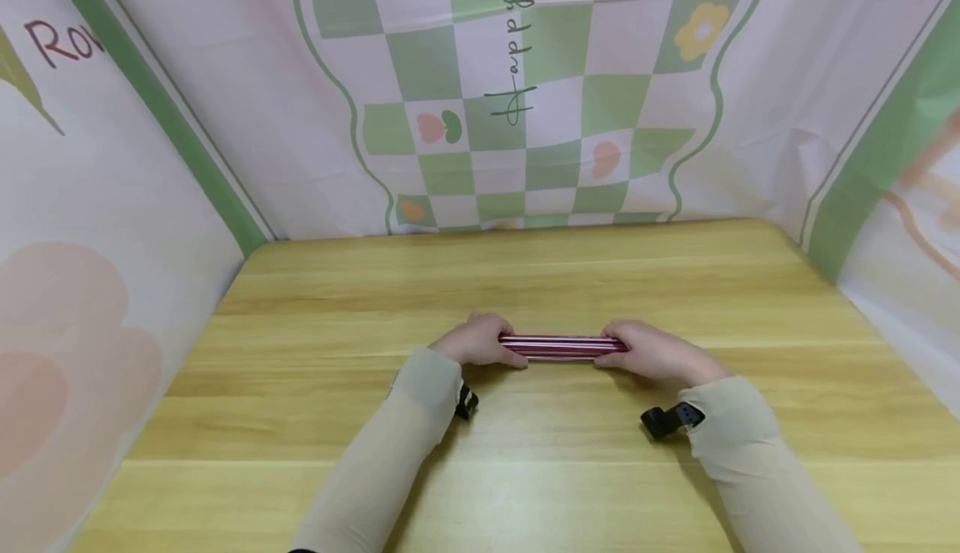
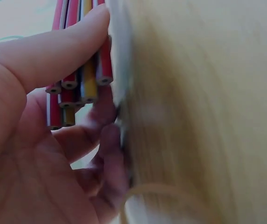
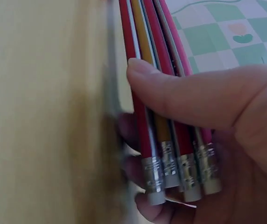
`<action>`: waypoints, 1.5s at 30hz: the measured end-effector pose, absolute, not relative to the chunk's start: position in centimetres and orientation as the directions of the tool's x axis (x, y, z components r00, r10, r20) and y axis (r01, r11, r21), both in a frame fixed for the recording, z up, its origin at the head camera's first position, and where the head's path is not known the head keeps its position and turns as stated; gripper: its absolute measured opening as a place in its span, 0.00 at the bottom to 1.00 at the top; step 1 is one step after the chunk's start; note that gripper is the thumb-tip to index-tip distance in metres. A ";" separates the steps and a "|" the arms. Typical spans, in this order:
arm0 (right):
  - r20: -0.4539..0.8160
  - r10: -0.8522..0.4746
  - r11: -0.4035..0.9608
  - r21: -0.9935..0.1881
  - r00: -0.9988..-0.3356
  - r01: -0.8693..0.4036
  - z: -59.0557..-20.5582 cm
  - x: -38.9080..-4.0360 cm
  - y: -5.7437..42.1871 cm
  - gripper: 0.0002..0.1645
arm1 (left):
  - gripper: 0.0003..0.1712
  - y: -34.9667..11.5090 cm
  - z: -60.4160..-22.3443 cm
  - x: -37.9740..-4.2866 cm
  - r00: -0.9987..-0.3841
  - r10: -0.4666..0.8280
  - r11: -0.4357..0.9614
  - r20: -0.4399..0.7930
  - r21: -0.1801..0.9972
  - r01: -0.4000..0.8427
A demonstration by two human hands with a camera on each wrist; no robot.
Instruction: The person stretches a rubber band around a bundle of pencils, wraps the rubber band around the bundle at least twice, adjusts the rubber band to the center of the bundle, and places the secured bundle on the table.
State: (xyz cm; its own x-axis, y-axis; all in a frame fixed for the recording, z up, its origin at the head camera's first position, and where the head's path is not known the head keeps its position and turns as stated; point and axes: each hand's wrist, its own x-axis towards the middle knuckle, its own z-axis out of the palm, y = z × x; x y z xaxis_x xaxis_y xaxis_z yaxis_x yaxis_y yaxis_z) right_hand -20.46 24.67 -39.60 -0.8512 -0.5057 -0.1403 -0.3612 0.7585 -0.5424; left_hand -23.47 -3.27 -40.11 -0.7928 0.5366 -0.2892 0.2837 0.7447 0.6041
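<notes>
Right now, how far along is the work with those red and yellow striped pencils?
Done, it seems: the slim red and yellow striped pencils are bunched together, the visible small white erasers all at one end. In hand: the bare left hand and right hand grip opposite ends. Remaining, probably: releasing them onto the light-brown wood-grain table, since neither hand has let go.

The left arm (image 1: 382, 453) and the right arm (image 1: 765, 461) reach up from the bottom edge. The left hand (image 1: 482, 340), just below centre, and the right hand (image 1: 654, 350), farther right, are both curled in a grip.
</notes>
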 end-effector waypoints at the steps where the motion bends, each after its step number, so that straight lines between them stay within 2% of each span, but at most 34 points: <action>1: -0.138 -0.497 0.750 -0.565 -0.856 -0.344 -39.6 -20.5 24.8 0.12 | 0.13 -3.3 -40.1 -23.4 -0.795 0.531 0.726 -0.293 0.641 0.249; 5: -0.134 -0.449 0.690 -0.681 -0.884 -0.247 -39.3 -20.6 25.4 0.17 | 0.10 -3.4 -40.1 -23.3 -0.813 0.509 0.584 -0.284 0.807 0.084; 8: -0.148 -0.394 0.614 -0.777 -0.907 -0.140 -39.1 -20.7 25.7 0.24 | 0.12 -3.5 -40.3 -23.3 -0.829 0.494 0.447 -0.261 0.895 -0.015; 13: -0.148 -0.345 0.478 -0.877 -0.927 -0.037 -38.7 -20.6 25.8 0.31 | 0.20 -3.5 -40.3 -23.2 -0.843 0.476 0.264 -0.251 0.955 -0.135; 18: -0.130 -0.354 0.284 -0.958 -0.926 0.026 -38.4 -20.4 25.6 0.28 | 0.21 -3.4 -39.8 -22.9 -0.854 0.450 0.107 -0.261 0.965 -0.238; 23: -0.040 -0.334 0.069 -0.997 -0.942 0.018 -38.4 -20.3 25.0 0.14 | 0.21 -3.1 -39.5 -22.7 -0.866 0.441 -0.007 -0.235 0.964 -0.265; 29: 0.068 -0.284 -0.152 -0.988 -0.956 -0.025 -38.6 -20.2 23.6 0.13 | 0.22 -2.7 -39.4 -22.4 -0.885 0.426 -0.081 -0.187 0.967 -0.243; 35: 0.112 -0.166 -0.186 -0.979 -0.980 -0.080 -38.9 -20.3 22.5 0.14 | 0.22 -2.4 -39.0 -21.9 -0.888 0.432 -0.136 -0.159 0.961 -0.239; 38: 0.119 -0.124 -0.188 -0.978 -0.985 -0.094 -39.0 -20.3 22.3 0.11 | 0.22 -2.3 -38.9 -21.8 -0.891 0.428 -0.142 -0.151 0.963 -0.231; 42: 0.109 -0.128 -0.188 -0.979 -0.986 -0.083 -39.1 -20.2 22.0 0.10 | 0.22 -2.4 -38.9 -21.8 -0.895 0.420 -0.131 -0.152 0.966 -0.225; 45: 0.065 -0.181 -0.180 -0.983 -0.981 -0.031 -39.2 -20.0 22.0 0.11 | 0.23 -2.5 -39.0 -21.8 -0.897 0.415 -0.126 -0.153 0.966 -0.224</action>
